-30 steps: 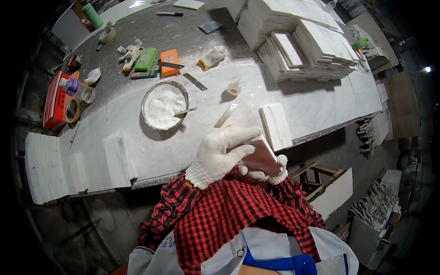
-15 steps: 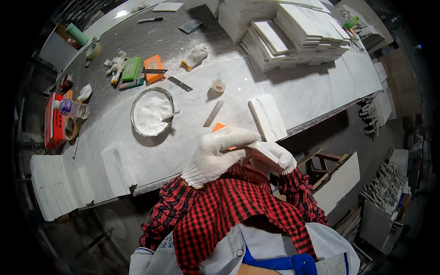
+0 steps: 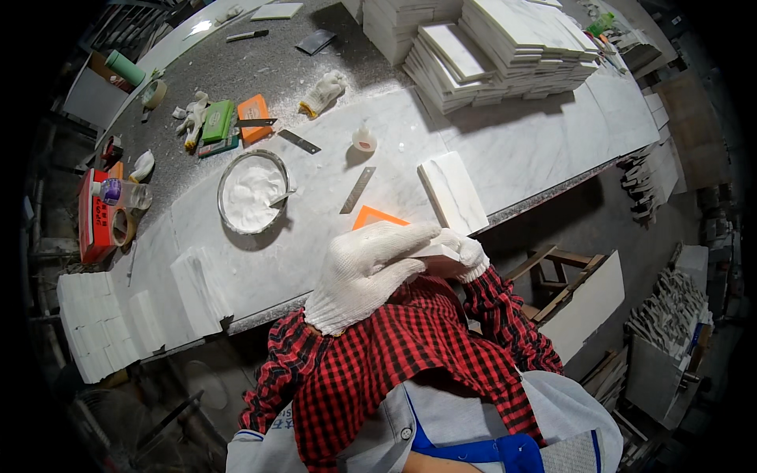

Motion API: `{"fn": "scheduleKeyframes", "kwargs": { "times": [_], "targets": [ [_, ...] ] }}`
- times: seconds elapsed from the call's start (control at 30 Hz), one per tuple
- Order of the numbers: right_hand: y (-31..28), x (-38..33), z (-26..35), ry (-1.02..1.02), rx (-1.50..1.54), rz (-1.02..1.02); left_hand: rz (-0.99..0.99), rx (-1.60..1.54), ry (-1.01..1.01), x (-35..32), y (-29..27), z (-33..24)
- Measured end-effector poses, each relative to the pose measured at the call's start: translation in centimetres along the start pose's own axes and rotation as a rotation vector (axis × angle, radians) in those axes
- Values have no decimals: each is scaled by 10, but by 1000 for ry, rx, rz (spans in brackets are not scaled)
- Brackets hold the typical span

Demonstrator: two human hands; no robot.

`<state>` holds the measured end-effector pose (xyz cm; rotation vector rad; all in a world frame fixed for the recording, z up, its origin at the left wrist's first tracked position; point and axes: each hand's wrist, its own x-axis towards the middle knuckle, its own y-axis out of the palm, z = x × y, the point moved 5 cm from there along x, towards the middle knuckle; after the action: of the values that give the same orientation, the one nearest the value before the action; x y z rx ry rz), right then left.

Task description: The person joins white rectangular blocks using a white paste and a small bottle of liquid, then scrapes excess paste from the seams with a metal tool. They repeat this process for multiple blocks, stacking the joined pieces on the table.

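In white knit gloves, my hands meet just over the near edge of the marble-topped table [image 3: 315, 189]. My left hand [image 3: 359, 272] has its fingers closed over one side of a small white stone tile [image 3: 438, 251]. From the other side my right hand [image 3: 473, 256] grips the same tile, its fingers partly hidden behind it. Just beyond my left hand lies an orange flat piece [image 3: 371, 215], half covered by the glove. A thin metal blade [image 3: 357, 190] rests past it. To the right, a white veined tile [image 3: 455, 193] lies near the table edge.
A steel bowl [image 3: 220, 197] of white paste holds a spatula. Beyond stand a small squeeze bottle [image 3: 363, 140], a loose glove [image 3: 323, 93], and green [image 3: 218, 121] and orange boxes [image 3: 254, 110]. Stacked tiles [image 3: 528, 39] rise at back right; white strips [image 3: 95, 323] line the left.
The view has shifted slightly, so the table things sit a little further left and up. Both hands still hold the tile, which has tilted and is now more covered by my left fingers.
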<state>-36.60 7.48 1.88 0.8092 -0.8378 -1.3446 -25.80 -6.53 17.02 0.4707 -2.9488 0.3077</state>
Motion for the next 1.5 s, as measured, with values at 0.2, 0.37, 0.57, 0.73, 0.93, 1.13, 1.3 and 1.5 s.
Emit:
{"fn": "scheduleKeyframes", "kwargs": {
  "times": [0.2,0.37,0.57,0.73,0.93,1.13,1.3,1.5],
  "targets": [
    [13,13,4,102,-59,-55,-110,4,-75,-9,-10,-11],
    [1,22,-1,330,-290,-168,-149,87,-72,-29,-30,-8],
    [63,70,9,397,-565,-341,-317,152,-79,-69,-65,-4],
    [69,100,8,309,-813,-504,-586,152,-14,-98,-85,2],
    [64,135,5,-68,-1283,-650,-654,363,-9,-128,-108,12],
    [92,175,-4,-145,-1685,-547,-765,337,-103,-138,-119,30],
    [85,205,-16,-272,-1885,-455,-833,225,-191,-137,-128,43],
    [81,217,6,9,-2134,-543,-873,110,-244,-134,-135,50]
  ]
}}
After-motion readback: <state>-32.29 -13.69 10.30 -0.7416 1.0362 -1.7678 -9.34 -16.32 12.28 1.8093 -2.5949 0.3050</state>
